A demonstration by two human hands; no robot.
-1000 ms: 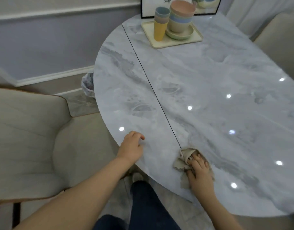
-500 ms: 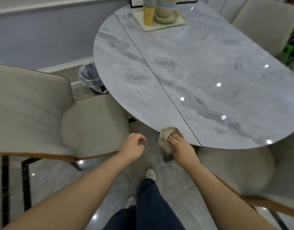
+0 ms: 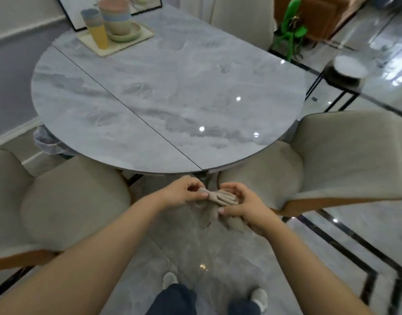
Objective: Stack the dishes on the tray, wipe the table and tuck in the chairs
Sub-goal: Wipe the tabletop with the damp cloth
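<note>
Now both hands grip the bunched beige cloth (image 3: 220, 198) just off the surface's (image 3: 172, 98) near edge: left hand (image 3: 184, 193) pinching one end, right hand (image 3: 243, 206) the other.

Tray (image 3: 136, 41) at table's (image 3: 163, 92) far-left edge, chairs (image 3: 66, 201) (image 3: 345, 160) flanking near side

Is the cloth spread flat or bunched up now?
Bunched up: the cloth is gathered into folds between the left hand and right hand, off the table.
</note>
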